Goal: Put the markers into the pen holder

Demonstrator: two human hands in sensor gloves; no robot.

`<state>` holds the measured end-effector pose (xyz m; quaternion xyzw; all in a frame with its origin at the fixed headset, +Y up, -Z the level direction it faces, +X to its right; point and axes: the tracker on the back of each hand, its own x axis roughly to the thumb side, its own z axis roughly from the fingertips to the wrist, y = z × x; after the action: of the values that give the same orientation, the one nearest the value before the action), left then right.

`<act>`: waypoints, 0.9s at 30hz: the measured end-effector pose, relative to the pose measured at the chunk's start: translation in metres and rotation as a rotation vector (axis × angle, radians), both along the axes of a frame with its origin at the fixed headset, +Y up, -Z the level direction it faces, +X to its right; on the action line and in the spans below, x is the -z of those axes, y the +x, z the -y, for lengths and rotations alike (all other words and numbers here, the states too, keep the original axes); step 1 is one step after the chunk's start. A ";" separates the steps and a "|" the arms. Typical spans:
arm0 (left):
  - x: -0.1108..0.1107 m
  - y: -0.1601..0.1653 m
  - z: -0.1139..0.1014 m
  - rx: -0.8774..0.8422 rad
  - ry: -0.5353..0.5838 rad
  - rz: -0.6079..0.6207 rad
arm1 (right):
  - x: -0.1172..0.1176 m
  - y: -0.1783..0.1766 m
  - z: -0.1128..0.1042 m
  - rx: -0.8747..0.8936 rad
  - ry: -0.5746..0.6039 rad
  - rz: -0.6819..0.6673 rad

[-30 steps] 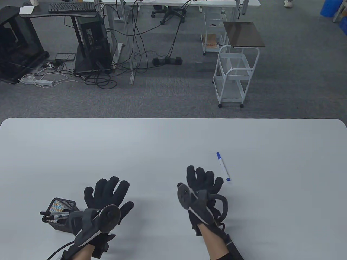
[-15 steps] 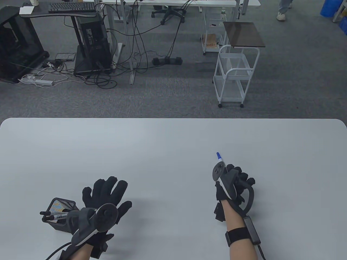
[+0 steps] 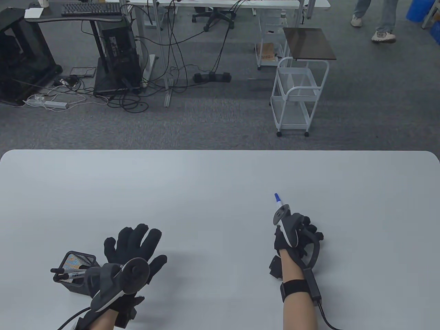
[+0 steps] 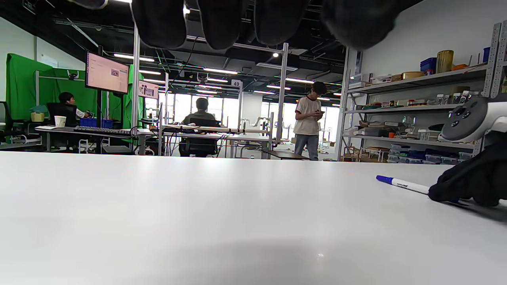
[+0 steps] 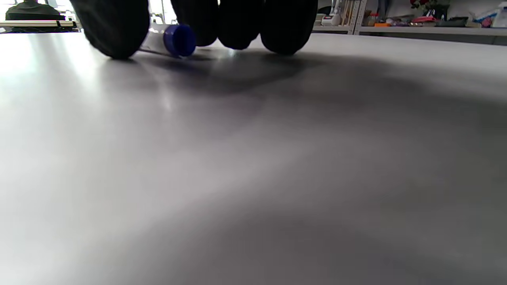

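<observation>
A white marker with a blue cap (image 3: 277,199) lies on the white table (image 3: 213,178) at the right. My right hand (image 3: 303,225) is down over its near half, thumb on one side and fingers on the other; the right wrist view shows its blue end (image 5: 178,39) between my fingertips (image 5: 115,31), resting on the table. In the left wrist view the marker (image 4: 400,184) sticks out of my right hand (image 4: 471,186). My left hand (image 3: 134,240) rests open with fingers spread, just right of the black mesh pen holder (image 3: 79,256), which holds black-capped markers (image 3: 68,273).
The table's far edge (image 3: 220,150) borders grey carpet. Beyond it stand a white wire cart (image 3: 297,96), desks and cables. A person walks at the far right (image 3: 381,24).
My right hand moved right from the table's middle onto the blue marker and curled its fingers around it. The left hand and pen holder have not moved.
</observation>
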<state>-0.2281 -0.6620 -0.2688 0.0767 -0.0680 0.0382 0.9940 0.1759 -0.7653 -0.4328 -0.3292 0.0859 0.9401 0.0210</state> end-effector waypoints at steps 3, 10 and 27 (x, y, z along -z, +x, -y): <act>0.000 0.000 0.000 0.003 0.001 -0.001 | 0.001 0.001 0.001 0.007 0.005 0.010; 0.001 0.000 0.001 0.010 -0.010 -0.004 | 0.002 0.002 0.001 0.021 0.002 0.029; 0.000 0.000 -0.001 0.000 -0.006 0.003 | -0.021 -0.019 -0.029 0.024 0.250 -0.108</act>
<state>-0.2279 -0.6607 -0.2692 0.0736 -0.0694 0.0385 0.9941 0.1574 -0.7367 -0.4115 -0.2719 -0.0271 0.9595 0.0685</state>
